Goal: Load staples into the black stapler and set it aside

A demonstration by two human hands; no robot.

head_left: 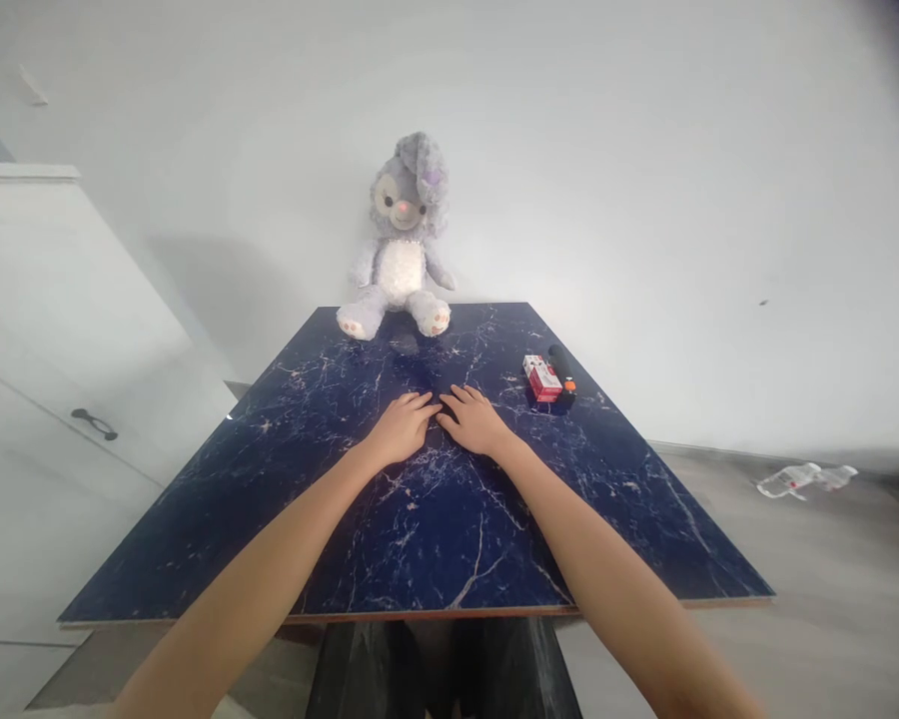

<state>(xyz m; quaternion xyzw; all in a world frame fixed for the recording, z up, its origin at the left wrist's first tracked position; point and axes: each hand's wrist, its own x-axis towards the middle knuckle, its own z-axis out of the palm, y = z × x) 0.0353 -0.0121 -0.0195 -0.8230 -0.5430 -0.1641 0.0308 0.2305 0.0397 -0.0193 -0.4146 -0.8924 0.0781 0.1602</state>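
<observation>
My left hand (pixel 403 427) and my right hand (pixel 473 419) lie flat, palms down, side by side on the middle of a dark blue marble-patterned table (pixel 270 499). Their fingertips nearly touch and neither hand holds anything. A grey plush bunny (pixel 402 245) sits upright at the table's far edge, leaning on the white wall. To the right of my right hand lie a small red and white box (pixel 542 378) and, just beyond it, a black cylinder with an orange spot (pixel 562 371).
A white cabinet with a dark handle (pixel 94 423) stands to the left of the table. A crumpled clear plastic bottle (pixel 803 480) lies on the grey floor at the right. A dark table base (pixel 435 669) shows under the near edge.
</observation>
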